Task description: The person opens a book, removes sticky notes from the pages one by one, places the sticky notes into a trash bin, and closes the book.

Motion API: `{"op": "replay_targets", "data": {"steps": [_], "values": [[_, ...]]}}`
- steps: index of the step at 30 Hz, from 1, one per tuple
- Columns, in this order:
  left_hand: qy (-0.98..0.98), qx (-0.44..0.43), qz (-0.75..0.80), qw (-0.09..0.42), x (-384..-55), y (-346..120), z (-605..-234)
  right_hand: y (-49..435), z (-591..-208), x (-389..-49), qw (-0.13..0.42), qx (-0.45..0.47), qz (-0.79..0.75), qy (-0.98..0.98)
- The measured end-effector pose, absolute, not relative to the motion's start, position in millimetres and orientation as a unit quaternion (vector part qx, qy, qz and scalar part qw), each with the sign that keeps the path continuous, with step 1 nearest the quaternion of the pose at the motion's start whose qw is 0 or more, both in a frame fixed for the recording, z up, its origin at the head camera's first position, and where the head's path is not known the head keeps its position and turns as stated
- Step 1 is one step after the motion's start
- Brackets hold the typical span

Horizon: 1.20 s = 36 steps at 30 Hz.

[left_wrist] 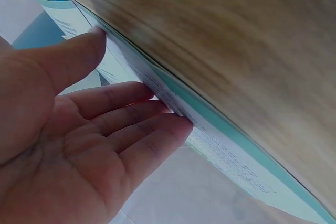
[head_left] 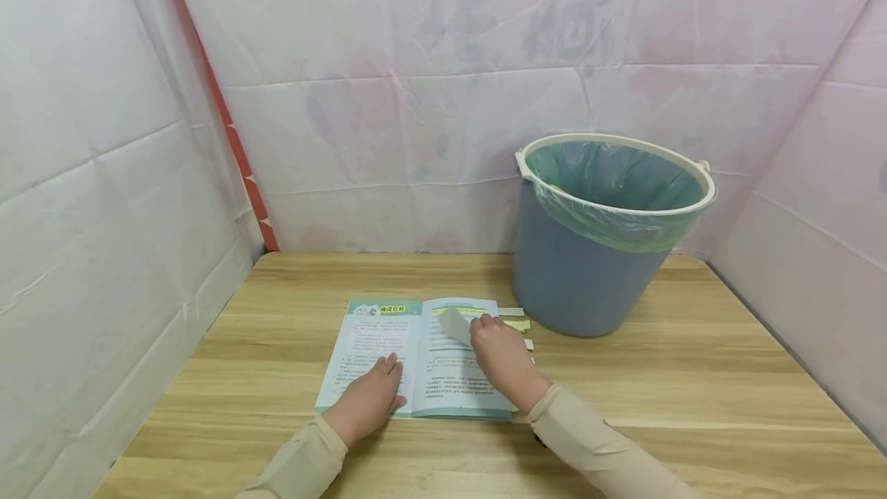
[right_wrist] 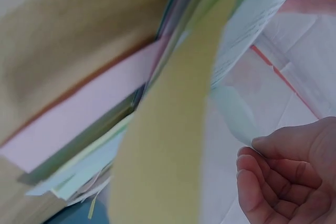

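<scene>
1. Pinching a pale strip [head_left: 454, 326] between thumb and fingers, your right hand [head_left: 506, 356] is over the spread booklet [head_left: 374, 332].
2. Booklet lies under the pinch, reaching left of it.
3. Your left hand [head_left: 369, 400], left of the pinch, rests on the booklet, fingers extended, gripping nothing.
4. Paper tabs [head_left: 517, 325] jut out right of the pinch; lined bucket [head_left: 582, 276] stands beyond, further right.

On the open book [head_left: 418, 364], the left page [head_left: 374, 341] is headed "阅读目标", the smaller print [head_left: 459, 390] illegible.
</scene>
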<state>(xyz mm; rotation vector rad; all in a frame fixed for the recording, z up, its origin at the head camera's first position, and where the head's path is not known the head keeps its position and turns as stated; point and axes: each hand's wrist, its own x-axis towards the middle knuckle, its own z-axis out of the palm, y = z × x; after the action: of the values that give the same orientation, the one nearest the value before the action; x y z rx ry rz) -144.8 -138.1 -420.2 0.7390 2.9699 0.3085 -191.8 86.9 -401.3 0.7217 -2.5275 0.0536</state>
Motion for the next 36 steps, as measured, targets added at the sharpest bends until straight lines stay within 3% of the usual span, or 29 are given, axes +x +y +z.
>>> {"op": "replay_targets", "data": {"steps": [20, 29, 32, 36], "values": [[0.966, 0.232, 0.102, 0.042, -146, -137, -420, 112, -369, -192, 0.365, 0.258, 0.107, -0.888], [0.966, 0.235, 0.103, 0.034, -146, -137, -424, 137, -304, -182, 0.539, 0.334, 0.159, -0.757], [0.966, 0.235, 0.105, 0.037, -147, -137, -424, 147, -279, -179, 0.599, 0.318, 0.169, -0.715], [0.966, 0.233, 0.106, 0.042, -147, -138, -424, 169, -249, -182, 0.640, 0.266, 0.177, -0.699]]}}
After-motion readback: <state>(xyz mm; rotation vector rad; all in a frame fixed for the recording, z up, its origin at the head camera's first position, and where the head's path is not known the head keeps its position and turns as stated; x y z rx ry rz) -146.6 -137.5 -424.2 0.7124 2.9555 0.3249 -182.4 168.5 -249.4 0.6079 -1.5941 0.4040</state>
